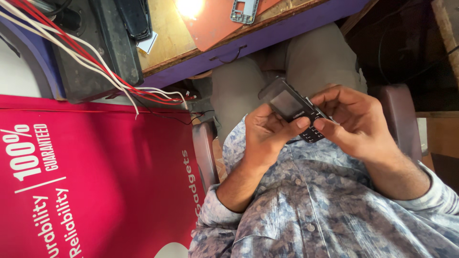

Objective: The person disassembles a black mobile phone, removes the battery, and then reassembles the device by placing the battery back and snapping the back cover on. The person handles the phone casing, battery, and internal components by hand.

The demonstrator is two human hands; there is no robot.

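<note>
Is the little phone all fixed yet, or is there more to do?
Not finished, it seems. Already done: a grey phone frame lies loose on the orange mat on the bench. In hand: the left hand and right hand both hold the dark keypad phone, thumbs at its keys. Left: whether that frame goes back on cannot be told.

My head camera looks steeply down at my lap, close in, the workbench edge at top.
</note>
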